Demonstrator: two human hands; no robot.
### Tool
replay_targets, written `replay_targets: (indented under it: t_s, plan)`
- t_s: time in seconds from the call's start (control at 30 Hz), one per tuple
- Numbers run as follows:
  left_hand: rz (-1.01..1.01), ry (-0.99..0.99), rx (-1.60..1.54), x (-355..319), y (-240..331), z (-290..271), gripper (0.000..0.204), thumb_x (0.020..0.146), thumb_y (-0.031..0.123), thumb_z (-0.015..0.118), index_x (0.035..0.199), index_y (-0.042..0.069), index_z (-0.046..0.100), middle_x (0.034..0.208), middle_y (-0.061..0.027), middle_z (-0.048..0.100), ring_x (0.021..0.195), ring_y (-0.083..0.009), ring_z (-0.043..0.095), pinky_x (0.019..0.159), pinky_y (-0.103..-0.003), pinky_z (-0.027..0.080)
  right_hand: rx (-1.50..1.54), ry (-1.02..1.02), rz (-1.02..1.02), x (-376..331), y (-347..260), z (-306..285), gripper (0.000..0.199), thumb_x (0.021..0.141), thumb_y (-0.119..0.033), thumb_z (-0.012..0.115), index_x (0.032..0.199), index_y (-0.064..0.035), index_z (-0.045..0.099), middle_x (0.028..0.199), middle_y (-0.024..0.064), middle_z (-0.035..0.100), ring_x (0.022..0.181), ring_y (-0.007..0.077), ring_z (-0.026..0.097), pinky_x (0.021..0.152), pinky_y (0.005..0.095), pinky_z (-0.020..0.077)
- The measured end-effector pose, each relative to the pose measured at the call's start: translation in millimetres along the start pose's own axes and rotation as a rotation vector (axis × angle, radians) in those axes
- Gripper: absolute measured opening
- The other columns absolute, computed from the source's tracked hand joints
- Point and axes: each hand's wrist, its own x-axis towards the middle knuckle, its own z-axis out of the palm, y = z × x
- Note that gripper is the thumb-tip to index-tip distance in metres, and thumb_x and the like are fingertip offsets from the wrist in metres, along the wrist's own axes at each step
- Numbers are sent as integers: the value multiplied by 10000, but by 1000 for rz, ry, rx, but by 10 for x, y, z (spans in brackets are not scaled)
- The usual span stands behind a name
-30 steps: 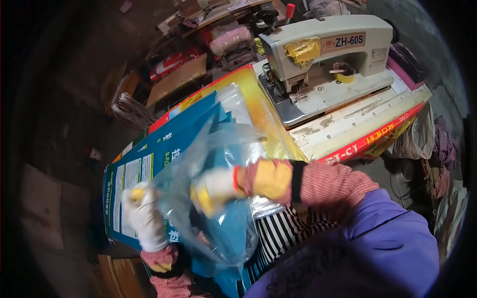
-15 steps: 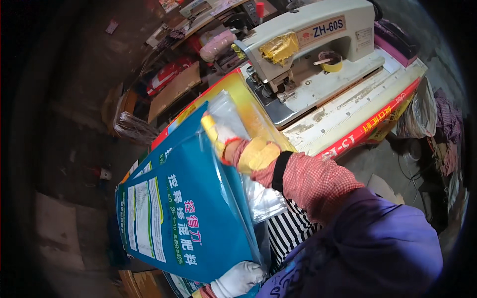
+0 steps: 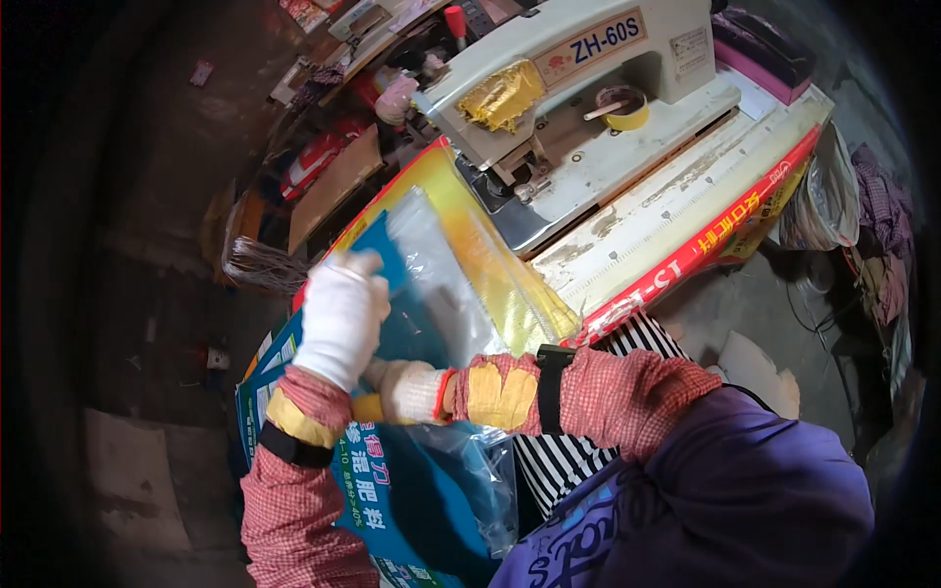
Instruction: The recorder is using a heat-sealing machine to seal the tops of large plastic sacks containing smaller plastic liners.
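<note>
A blue-green woven bag (image 3: pixel 412 490) with printing lies across my lap and up against the sewing-machine table. Clear plastic liner (image 3: pixel 446 265) sticks out of its far end, and more clear film (image 3: pixel 485 470) bunches near my lap. My left hand (image 3: pixel 343 318), in a white glove, is above the bag's upper left part, its fingers curled and slightly blurred; what they hold, if anything, is hidden. Just right of its wrist, my right hand (image 3: pixel 412 392), in a pale glove with yellow on it, lies over the bag. Its fingers are partly hidden behind my left wrist.
A grey sewing machine (image 3: pixel 588 108) stands on the worn table (image 3: pixel 676 206), a roll of yellow tape (image 3: pixel 627 116) on its bed. A yellow and red printed sheet (image 3: pixel 490 255) covers the table's left part. Cardboard (image 3: pixel 338 186) and a bundle of strands (image 3: pixel 265 257) lie left.
My left hand has risen from the bag's near end to its upper left part. My right hand has drawn back toward me from the far end, uncovering the clear liner.
</note>
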Motion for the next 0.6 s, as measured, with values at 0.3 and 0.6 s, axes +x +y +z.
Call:
replay_targets:
  t_s: [0.3, 0.6]
  plan:
    - [69, -171, 327, -296, -295, 207, 327, 781, 84, 527, 1103, 133, 549, 760, -106, 630, 669, -285, 623, 578, -379, 494, 11, -122, -211, -114, 344, 142, 857, 776, -600, 540, 1413, -127, 216, 981, 222, 620, 894, 384, 594, 786, 431, 452]
    - [-5, -211, 1005, 475, -326, -62, 123, 762, 123, 534, 718, 106, 647, 738, -80, 641, 687, -259, 641, 589, -356, 495, 420, -227, 265, -9, 452, 233, 555, 782, -551, 553, 1086, -92, 619, 765, 162, 632, 716, 318, 615, 612, 385, 451]
